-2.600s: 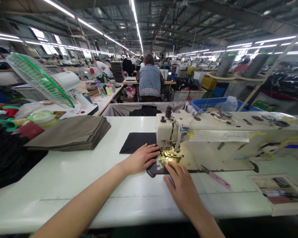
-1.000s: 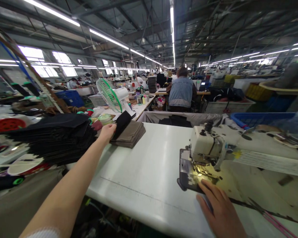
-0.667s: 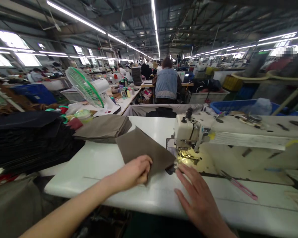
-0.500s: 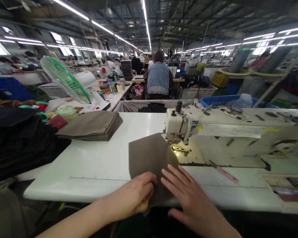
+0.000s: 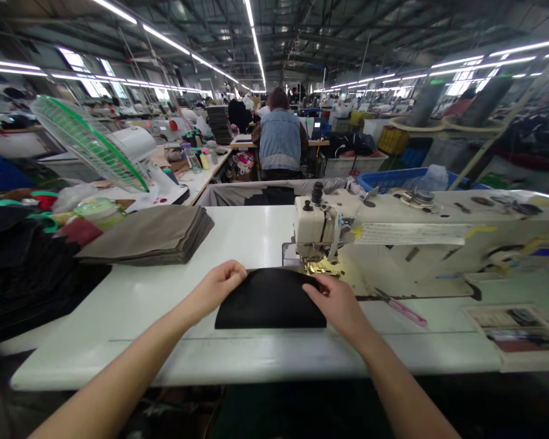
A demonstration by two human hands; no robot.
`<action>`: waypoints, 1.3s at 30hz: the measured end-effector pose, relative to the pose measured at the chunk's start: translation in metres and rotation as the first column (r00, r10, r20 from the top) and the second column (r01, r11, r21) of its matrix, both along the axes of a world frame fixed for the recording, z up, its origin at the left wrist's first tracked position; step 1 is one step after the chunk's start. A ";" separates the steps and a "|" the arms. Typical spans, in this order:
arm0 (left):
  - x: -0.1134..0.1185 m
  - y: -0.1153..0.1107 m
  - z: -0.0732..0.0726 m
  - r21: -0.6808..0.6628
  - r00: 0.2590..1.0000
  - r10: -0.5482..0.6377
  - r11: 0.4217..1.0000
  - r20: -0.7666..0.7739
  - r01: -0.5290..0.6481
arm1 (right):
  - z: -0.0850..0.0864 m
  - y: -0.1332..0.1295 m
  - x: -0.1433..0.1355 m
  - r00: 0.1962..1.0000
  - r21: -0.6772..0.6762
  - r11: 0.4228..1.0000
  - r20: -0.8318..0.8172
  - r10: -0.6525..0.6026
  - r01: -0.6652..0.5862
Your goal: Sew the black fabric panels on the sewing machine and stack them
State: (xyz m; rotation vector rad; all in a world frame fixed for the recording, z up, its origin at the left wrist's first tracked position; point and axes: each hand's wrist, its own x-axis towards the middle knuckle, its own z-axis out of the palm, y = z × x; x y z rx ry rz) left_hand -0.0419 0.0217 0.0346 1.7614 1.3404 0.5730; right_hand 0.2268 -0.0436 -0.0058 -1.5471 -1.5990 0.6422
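Observation:
A dark fabric piece (image 5: 272, 303) lies folded over on the white sewing table, black side up, with a curved far edge and a straight near edge. My left hand (image 5: 222, 283) pinches its far left edge. At the far right edge, my right hand (image 5: 336, 300) grips it with thumb and fingers. Just beyond my right hand is the needle area of the sewing machine (image 5: 318, 228); the fabric's far edge lies close to the presser foot. Whether any fabric is under the foot, I cannot tell.
A stack of brown fabric pieces (image 5: 150, 235) sits at the left, beside a pile of black fabric (image 5: 32, 274). Pink-handled snips (image 5: 405, 310) and a small tool tray (image 5: 516, 335) are on the right. Behind stand a fan (image 5: 96, 143) and a seated person (image 5: 280, 140).
The brown fabric piece has been folded over, now showing black. Both hands have moved forward to its far edge, and my right hand has closed on it. The view has shifted slightly.

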 end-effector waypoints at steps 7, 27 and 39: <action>0.006 -0.012 -0.028 -0.068 0.985 0.014 0.997 -0.172 -0.026 | -0.040 0.003 -0.001 0.990 -0.013 0.990 -0.022 -0.138 0.138; 0.016 -0.049 -0.042 0.260 0.750 0.183 0.966 -0.636 -0.015 | -0.040 -0.024 -0.008 1.000 0.054 0.998 0.029 0.005 -0.007; 0.023 -0.043 -0.035 0.211 0.682 0.167 0.977 -0.712 -0.019 | -0.036 -0.022 -0.008 0.996 0.023 0.998 0.065 -0.061 0.059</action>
